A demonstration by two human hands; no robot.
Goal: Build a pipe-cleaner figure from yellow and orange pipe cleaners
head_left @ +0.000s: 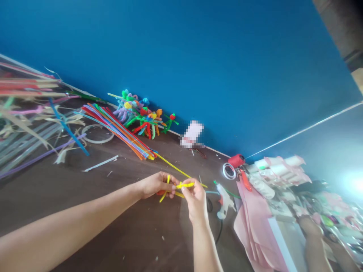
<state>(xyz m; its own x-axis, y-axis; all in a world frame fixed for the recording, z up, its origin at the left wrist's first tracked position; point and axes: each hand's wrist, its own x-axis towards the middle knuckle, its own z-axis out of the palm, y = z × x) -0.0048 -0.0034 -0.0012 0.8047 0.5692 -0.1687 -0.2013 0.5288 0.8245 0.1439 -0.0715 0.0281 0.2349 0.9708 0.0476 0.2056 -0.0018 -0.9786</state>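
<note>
Between my two hands is a small yellow pipe cleaner figure [185,185] with thin limbs sticking out and a bit of orange at its left end. My left hand [160,185] is closed on the orange end, its fingertips partly hiding it. With thumb and fingers, my right hand [194,194] pinches the twisted yellow part. A long straight yellow pipe cleaner [172,165] lies on the table just beyond the hands. Right of my right hand rests a white glue gun [226,202].
A bundle of coloured pipe cleaners [121,132] lies at left, beside a pile of finished-looking pipe cleaner figures [144,115] along the blue wall [181,64]. Pink sheets [256,223], a red spool [236,161] and wrapped rolls [279,168] crowd the right. Loose strips clutter the far left.
</note>
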